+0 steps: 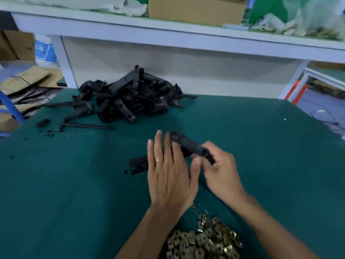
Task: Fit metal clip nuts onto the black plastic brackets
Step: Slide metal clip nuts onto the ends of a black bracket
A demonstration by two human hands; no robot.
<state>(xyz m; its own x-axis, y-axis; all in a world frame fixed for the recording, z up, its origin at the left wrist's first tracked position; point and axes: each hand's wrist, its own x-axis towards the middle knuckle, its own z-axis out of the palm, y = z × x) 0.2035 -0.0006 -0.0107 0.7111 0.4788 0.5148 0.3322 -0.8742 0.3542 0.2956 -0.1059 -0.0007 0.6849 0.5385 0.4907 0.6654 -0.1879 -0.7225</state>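
Observation:
A black plastic bracket (188, 144) is held just above the green table, one end gripped by my right hand (220, 171) between thumb and curled fingers. My left hand (168, 174) hovers flat with straight fingers spread over the bracket's other arm, which pokes out to the left near the mat. A heap of brass-coloured metal clip nuts (205, 240) lies at the near edge between my forearms. Whether a clip nut sits on the held bracket is hidden by blur and fingers.
A pile of black brackets (130, 96) lies at the back of the green table (74, 184), with loose black rods and scraps (84, 126) to its left. A white shelf frame (168, 40) rises behind. Cardboard boxes stand at the far left.

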